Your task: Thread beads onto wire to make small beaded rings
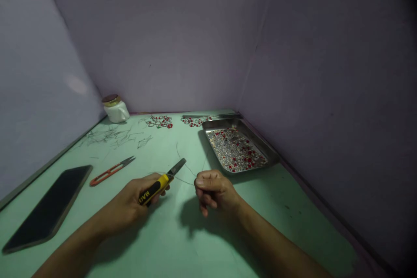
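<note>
Two bare forearms, left (74, 243) and right (270, 239), lie nearest the camera, over a pale green bench (169, 234). The left hand (132, 197) has its fingers wrapped around yellow-and-black pliers (156, 189). Their long axis slants away and to the right, the metal tip left of the right fingers and slightly farther off. The right hand (215, 191) pinches thin wire (184, 180) between thumb and forefinger. From that pinch, the strands run leftward and slightly away, one crossing beside the pliers' head; whether the jaws grip it, I cannot tell. The right hand is nearer the wire, touching it. Beyond the right fingers, to their right, a metal tray (260, 141) holds red and pale beads (236, 152). Left of the left fingers are orange-handled snips (109, 174) and a dark, flat device (48, 208).
</note>
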A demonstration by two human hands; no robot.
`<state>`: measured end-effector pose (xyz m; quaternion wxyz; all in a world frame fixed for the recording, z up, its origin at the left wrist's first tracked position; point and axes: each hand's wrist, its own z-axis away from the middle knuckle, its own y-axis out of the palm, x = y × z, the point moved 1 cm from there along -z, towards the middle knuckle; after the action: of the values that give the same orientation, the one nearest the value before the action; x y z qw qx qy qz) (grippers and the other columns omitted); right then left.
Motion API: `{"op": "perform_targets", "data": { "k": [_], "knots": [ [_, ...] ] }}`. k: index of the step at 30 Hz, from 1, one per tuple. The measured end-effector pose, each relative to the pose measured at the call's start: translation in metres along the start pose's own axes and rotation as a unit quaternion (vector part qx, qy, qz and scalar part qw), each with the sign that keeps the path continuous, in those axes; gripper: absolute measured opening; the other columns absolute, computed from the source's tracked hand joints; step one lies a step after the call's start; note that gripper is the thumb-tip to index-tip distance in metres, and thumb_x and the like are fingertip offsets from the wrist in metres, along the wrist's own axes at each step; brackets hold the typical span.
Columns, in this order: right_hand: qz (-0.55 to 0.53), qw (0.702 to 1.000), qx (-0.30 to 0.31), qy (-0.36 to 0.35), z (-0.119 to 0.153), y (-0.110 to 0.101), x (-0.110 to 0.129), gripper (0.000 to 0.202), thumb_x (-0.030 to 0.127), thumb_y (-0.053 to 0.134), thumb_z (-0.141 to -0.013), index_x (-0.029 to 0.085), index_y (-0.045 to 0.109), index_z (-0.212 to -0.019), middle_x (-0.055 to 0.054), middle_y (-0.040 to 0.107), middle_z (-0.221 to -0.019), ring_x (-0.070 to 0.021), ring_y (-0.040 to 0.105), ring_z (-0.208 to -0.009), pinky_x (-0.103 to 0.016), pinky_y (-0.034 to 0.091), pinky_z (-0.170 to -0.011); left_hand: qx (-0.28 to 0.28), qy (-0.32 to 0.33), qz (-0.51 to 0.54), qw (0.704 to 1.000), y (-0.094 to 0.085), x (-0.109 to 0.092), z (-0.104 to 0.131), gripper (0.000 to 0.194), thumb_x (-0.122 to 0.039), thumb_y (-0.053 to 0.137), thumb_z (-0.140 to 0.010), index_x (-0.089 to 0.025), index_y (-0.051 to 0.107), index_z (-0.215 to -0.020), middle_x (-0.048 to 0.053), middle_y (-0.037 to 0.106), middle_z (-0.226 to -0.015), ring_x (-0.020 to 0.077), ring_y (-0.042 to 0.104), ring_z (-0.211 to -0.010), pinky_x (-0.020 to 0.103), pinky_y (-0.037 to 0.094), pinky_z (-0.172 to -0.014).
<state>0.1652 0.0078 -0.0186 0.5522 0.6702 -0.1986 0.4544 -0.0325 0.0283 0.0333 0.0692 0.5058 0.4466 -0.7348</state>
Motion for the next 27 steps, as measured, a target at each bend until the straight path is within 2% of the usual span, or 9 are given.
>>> {"op": "perform_targets", "data": {
  "k": [5,7,10,12,14,16,19,21,27],
  "knots": [
    [-0.005,1.0,0.005,0.012,0.001,0.001,0.001,0.018,0.026,0.064,-0.061,0.015,0.059,-0.048,0.008,0.042,-0.028,-0.0038,0.026,-0.022,-0.019,0.043,-0.028,-0.021,-0.058,0.057,0.996,-0.008,0.012,-0.004,0.023,-0.009,0.043,-0.05,-0.018,0.051,-0.069,-0.002,0.052,-0.068,0.0163,0.05,-0.066,0.027,0.04,-0.058],
    [-0.005,1.0,0.022,0.019,0.003,0.003,0.001,0.019,0.026,0.065,-0.06,0.015,0.059,-0.047,0.007,0.042,-0.028,-0.0041,0.027,-0.022,-0.02,0.043,-0.028,-0.1,-0.117,0.126,0.98,-0.02,0.024,-0.005,0.032,-0.01,0.045,-0.049,-0.018,0.054,-0.077,0.0,0.056,-0.07,0.0177,0.053,-0.065,0.029,0.043,-0.057],
    [0.005,0.999,0.037,0.028,0.005,0.005,0.001,0.02,0.029,0.066,-0.061,0.014,0.06,-0.048,0.007,0.044,-0.029,-0.0047,0.031,-0.023,-0.02,0.044,-0.03,-0.281,-0.198,0.195,0.919,-0.043,0.042,-0.002,0.04,-0.011,0.047,-0.048,-0.019,0.054,-0.087,0.004,0.061,-0.081,0.0197,0.058,-0.067,0.031,0.047,-0.057],
    [0.013,1.0,0.016,0.011,0.004,0.005,0.001,0.02,0.03,0.066,-0.062,0.015,0.062,-0.05,0.007,0.045,-0.03,-0.0047,0.032,-0.024,-0.02,0.045,-0.032,-0.321,-0.201,0.162,0.911,-0.052,0.049,0.0,0.038,-0.01,0.047,-0.045,-0.019,0.055,-0.081,0.006,0.062,-0.094,0.0216,0.059,-0.077,0.031,0.049,-0.062],
    [0.014,1.0,-0.005,-0.009,0.003,0.004,0.001,0.021,0.031,0.065,-0.064,0.015,0.062,-0.051,0.007,0.045,-0.031,-0.0044,0.031,-0.025,-0.02,0.045,-0.033,-0.278,-0.171,0.121,0.938,-0.051,0.047,0.001,0.037,-0.009,0.046,-0.044,-0.019,0.057,-0.078,0.006,0.06,-0.106,0.0241,0.059,-0.086,0.033,0.05,-0.07],
    [0.011,1.0,-0.013,-0.019,0.002,0.003,0.002,0.021,0.031,0.064,-0.065,0.015,0.061,-0.051,0.007,0.046,-0.032,-0.0043,0.03,-0.025,-0.02,0.045,-0.034,-0.182,-0.132,0.078,0.971,-0.04,0.038,0.002,0.042,-0.009,0.046,-0.045,-0.02,0.06,-0.084,0.007,0.06,-0.11,0.0266,0.057,-0.092,0.034,0.048,-0.076],
    [0.004,1.0,-0.006,-0.011,0.001,0.002,0.001,0.021,0.031,0.065,-0.064,0.015,0.061,-0.051,0.006,0.046,-0.032,-0.0042,0.03,-0.025,-0.02,0.045,-0.034,-0.051,-0.066,0.03,0.996,-0.019,0.018,0.003,0.044,-0.01,0.047,-0.05,-0.019,0.061,-0.091,0.006,0.063,-0.097,0.0267,0.056,-0.089,0.034,0.046,-0.076],
    [-0.001,1.0,-0.002,-0.005,0.001,0.001,-0.001,0.021,0.03,0.065,-0.063,0.014,0.061,-0.051,0.006,0.045,-0.032,-0.0041,0.03,-0.024,-0.021,0.045,-0.033,0.001,-0.029,0.025,0.999,-0.007,0.005,0.003,0.041,-0.011,0.045,-0.053,-0.019,0.059,-0.09,0.003,0.062,-0.09,0.0239,0.055,-0.083,0.033,0.045,-0.072],
    [0.002,1.0,0.0,0.014,0.001,0.001,-0.005,0.021,0.03,0.066,-0.062,0.014,0.059,-0.051,0.006,0.044,-0.031,-0.0045,0.03,-0.024,-0.022,0.045,-0.033,-0.016,-0.034,0.037,0.999,0.004,-0.003,-0.001,0.028,-0.01,0.038,-0.046,-0.018,0.049,-0.07,0.0,0.053,-0.076,0.0145,0.047,-0.066,0.024,0.039,-0.057]
  ]
}}
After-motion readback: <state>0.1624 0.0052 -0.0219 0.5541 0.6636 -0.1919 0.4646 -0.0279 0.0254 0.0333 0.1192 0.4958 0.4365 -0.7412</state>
